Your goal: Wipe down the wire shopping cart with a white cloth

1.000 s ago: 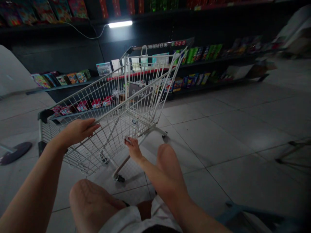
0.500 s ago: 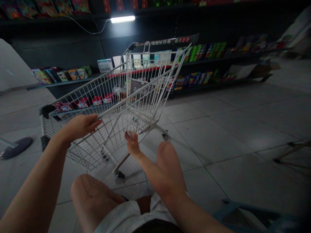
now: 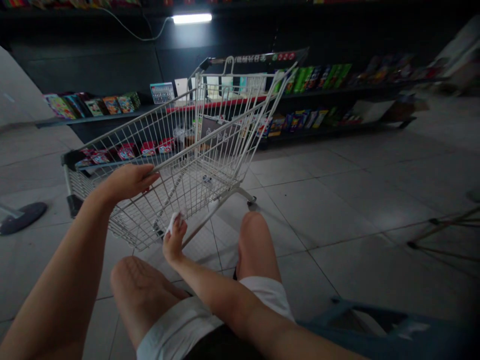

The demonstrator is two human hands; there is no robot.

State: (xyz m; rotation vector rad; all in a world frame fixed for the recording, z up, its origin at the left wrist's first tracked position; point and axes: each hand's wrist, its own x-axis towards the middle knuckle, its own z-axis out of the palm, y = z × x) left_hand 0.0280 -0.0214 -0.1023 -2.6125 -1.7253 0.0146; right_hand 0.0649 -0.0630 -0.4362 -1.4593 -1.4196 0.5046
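Note:
A white wire shopping cart (image 3: 210, 145) stands on the tiled floor in front of my knees. My left hand (image 3: 125, 181) is closed over the top rail of the cart's near side. Lower down, my right hand (image 3: 173, 241) pinches a small white cloth (image 3: 173, 220) and presses it against the bottom edge of the cart's side grid. I am seated, with both bare knees showing below the hands.
Dark shelves with colourful packets (image 3: 108, 105) run along the back wall under a strip light (image 3: 192, 18). A round floor stand base (image 3: 22, 217) lies at the left. Thin metal legs (image 3: 442, 235) stick in from the right, and a blue seat edge (image 3: 375, 320) shows at lower right.
My right hand with the cloth has slid left and down along the cart's lower edge. My left hand has kept its hold on the rail, and the view has tilted slightly downward.

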